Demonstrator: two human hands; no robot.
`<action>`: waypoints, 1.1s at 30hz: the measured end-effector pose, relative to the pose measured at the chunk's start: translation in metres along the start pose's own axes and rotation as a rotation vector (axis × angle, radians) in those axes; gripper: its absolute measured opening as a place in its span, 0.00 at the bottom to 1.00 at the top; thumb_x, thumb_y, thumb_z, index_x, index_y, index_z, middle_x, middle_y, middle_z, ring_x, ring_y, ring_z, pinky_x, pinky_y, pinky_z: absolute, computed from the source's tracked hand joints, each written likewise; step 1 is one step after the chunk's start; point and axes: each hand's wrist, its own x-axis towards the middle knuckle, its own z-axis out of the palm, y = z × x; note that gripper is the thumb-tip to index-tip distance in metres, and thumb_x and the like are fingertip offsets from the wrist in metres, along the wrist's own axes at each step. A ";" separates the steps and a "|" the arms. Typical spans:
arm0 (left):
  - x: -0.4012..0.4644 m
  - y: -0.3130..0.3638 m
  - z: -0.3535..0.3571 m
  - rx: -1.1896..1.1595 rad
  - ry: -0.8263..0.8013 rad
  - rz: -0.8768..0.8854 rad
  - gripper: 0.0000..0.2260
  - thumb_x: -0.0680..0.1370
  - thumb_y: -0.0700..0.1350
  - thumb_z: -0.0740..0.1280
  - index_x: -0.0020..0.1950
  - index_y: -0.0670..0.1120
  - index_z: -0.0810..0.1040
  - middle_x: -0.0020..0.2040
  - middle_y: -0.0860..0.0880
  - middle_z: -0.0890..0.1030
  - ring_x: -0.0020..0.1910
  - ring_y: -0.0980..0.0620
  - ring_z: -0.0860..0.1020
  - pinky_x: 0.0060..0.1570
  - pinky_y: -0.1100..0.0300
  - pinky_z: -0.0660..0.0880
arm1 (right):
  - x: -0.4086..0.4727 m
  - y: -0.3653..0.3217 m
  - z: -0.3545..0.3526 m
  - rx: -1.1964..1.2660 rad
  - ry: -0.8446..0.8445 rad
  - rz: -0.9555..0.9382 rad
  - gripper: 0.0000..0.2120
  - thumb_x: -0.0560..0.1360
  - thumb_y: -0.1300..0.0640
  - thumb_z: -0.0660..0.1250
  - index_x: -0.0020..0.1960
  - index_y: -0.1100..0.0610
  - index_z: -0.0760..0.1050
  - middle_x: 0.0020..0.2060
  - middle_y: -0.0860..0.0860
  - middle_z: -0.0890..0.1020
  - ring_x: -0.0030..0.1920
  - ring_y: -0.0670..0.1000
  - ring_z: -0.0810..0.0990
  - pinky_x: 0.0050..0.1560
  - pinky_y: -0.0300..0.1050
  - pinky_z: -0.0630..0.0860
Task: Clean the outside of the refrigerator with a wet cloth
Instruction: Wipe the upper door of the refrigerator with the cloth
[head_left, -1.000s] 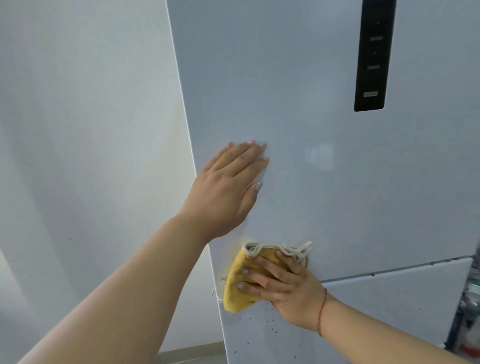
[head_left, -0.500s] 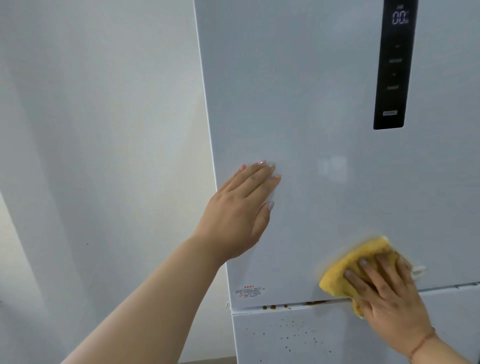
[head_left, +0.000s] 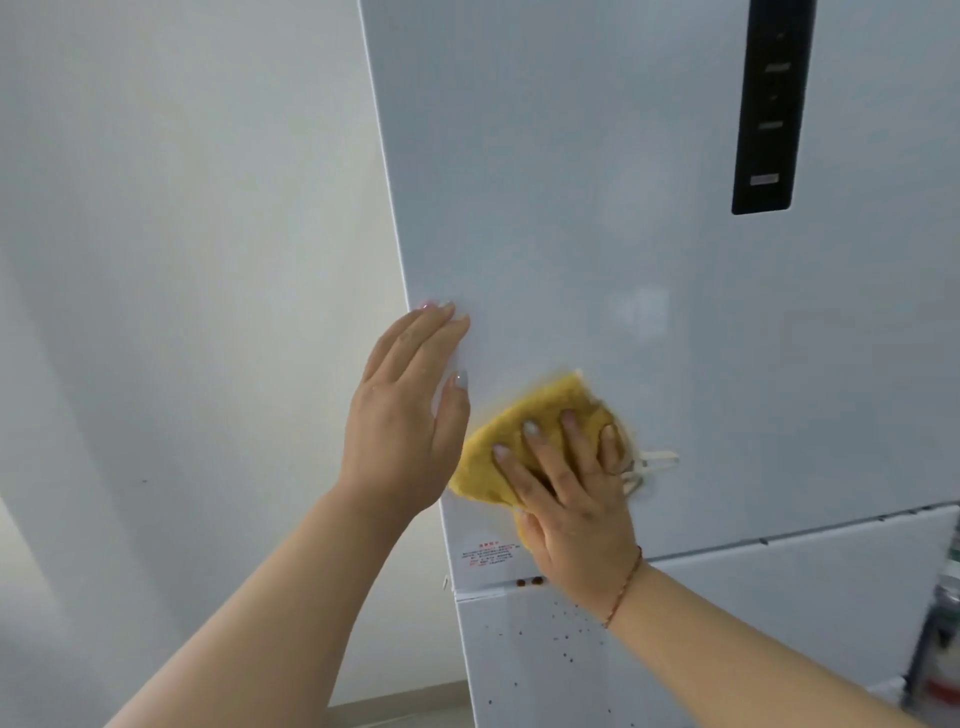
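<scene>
The white refrigerator (head_left: 597, 218) fills the right of the head view, with a black control panel (head_left: 771, 104) on its upper door. My right hand (head_left: 569, 493) presses a yellow cloth (head_left: 524, 441) flat against the lower part of the upper door, fingers spread over it. The cloth is blurred by motion. My left hand (head_left: 405, 410) rests flat on the door's left edge, just left of the cloth, holding nothing. Brown specks (head_left: 530, 582) dot the seam and the lower door (head_left: 727, 597) below the cloth. A small red-printed label (head_left: 488, 555) sits under the cloth.
A plain white wall (head_left: 182, 312) stands to the left of the refrigerator, with a floor strip (head_left: 395, 712) at its foot. At the far right edge, blurred items on a rack (head_left: 943, 623) sit beside the refrigerator.
My right hand has swept the cloth from the right, near the door seam, leftward and upward until it sits beside my left hand. My left hand stays flat at the door's left edge.
</scene>
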 end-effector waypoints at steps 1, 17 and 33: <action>-0.002 0.001 0.001 -0.008 0.004 -0.004 0.18 0.79 0.42 0.59 0.67 0.38 0.76 0.67 0.44 0.76 0.71 0.45 0.70 0.72 0.61 0.62 | -0.005 -0.009 0.004 0.021 -0.022 -0.058 0.23 0.77 0.57 0.61 0.71 0.48 0.68 0.72 0.51 0.65 0.74 0.61 0.60 0.71 0.67 0.56; -0.034 -0.003 -0.022 -0.113 -0.017 -0.179 0.18 0.79 0.45 0.58 0.64 0.42 0.78 0.62 0.56 0.75 0.66 0.60 0.69 0.65 0.71 0.62 | -0.040 -0.141 -0.018 1.099 -1.006 0.697 0.11 0.80 0.54 0.58 0.59 0.54 0.74 0.51 0.52 0.79 0.51 0.50 0.77 0.58 0.47 0.71; -0.121 -0.041 -0.101 -0.418 -0.187 -1.236 0.09 0.81 0.49 0.62 0.54 0.49 0.80 0.50 0.49 0.83 0.56 0.49 0.80 0.64 0.49 0.73 | -0.010 -0.154 -0.026 2.399 -0.762 1.752 0.20 0.81 0.54 0.54 0.67 0.63 0.73 0.65 0.64 0.74 0.66 0.64 0.72 0.68 0.62 0.66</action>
